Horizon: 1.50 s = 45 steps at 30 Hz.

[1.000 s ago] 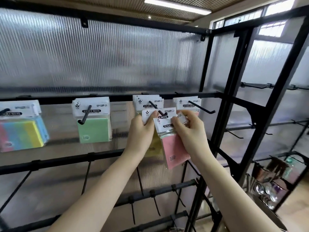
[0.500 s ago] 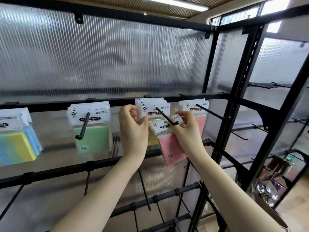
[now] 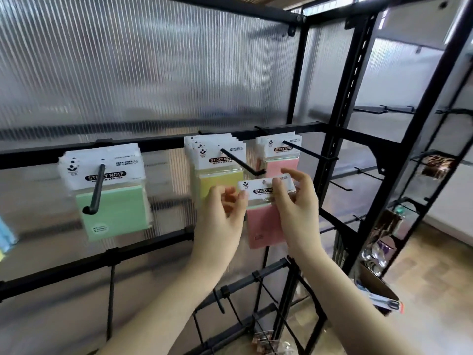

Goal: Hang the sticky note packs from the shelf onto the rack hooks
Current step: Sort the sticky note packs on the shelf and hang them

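Hands (image 3: 298, 201) raised side by side, each grip pinching the pink pack's (image 3: 263, 224) header below the hook (image 3: 243, 162).

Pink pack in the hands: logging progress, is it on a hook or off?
Off. The pink pack sits below the hook tip, pinched by both hands.

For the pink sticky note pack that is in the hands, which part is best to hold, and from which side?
Hold the pink pack by the two top corners of its white header card, one hand from each side, as the left hand and right hand pinch it. That likely leaves the hang hole clear for a hook.
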{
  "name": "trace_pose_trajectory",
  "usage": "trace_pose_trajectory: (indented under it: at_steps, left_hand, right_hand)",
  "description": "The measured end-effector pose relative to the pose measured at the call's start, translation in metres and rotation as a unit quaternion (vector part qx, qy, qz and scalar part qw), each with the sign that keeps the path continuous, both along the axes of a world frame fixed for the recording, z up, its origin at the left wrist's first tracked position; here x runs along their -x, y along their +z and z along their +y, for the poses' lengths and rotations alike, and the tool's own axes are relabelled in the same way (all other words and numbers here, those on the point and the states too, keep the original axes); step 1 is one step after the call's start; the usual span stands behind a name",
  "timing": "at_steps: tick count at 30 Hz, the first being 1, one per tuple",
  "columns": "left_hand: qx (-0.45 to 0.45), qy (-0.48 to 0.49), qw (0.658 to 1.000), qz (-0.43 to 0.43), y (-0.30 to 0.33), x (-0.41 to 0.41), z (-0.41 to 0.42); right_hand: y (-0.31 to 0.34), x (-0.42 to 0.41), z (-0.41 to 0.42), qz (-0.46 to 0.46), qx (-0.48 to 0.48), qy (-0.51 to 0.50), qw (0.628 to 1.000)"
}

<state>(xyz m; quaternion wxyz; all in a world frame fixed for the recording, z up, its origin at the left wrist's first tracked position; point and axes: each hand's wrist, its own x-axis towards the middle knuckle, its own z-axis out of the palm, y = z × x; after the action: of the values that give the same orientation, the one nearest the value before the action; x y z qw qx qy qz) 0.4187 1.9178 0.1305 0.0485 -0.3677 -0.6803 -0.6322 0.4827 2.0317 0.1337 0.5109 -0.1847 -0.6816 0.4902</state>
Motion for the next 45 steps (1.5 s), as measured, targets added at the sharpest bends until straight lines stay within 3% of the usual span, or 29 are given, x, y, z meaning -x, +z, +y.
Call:
trace_pose_trajectory:
  at_steps: [3, 12, 16, 27, 33, 38, 45]
  left_hand:
    - [-0.003, -0.102, 0.995, -0.020, 0.007, -0.013, 0.009]
    - [-0.080, -0.145, 0.986, 0.002, 0.033, -0.052, 0.046]
    - [-0.098, -0.099, 0.990, 0.015, 0.045, -0.059, 0.070]
    - [-0.104, -0.011, 0.994, 0.031, 0.035, -0.056, 0.104]
    - [-0.097, 0.145, 0.984, 0.029, 0.025, -0.047, 0.115]
    - [-0.076, 0.281, 0.953, 0.089, 0.017, -0.031, 0.119]
    - [0.024, 0.294, 0.944, 0.147, 0.003, -0.026, 0.124]
  right_hand:
    - [-0.001, -0.016, -0.002, 0.031, -0.031, -0.034, 0.998]
    - [0.021, -0.062, 0.018, 0.137, -0.109, -0.029, 0.984]
    - [0.035, -0.062, 0.041, 0.138, -0.121, -0.040, 0.982]
    - [0.029, -0.051, 0.087, 0.083, -0.096, 0.065, 0.990]
    - [0.020, -0.030, 0.103, 0.064, -0.097, 0.100, 0.988]
    - [0.013, -0.012, 0.120, 0.019, -0.073, 0.144, 0.987]
    - [0.007, 0.017, 0.137, -0.038, -0.041, 0.179, 0.982]
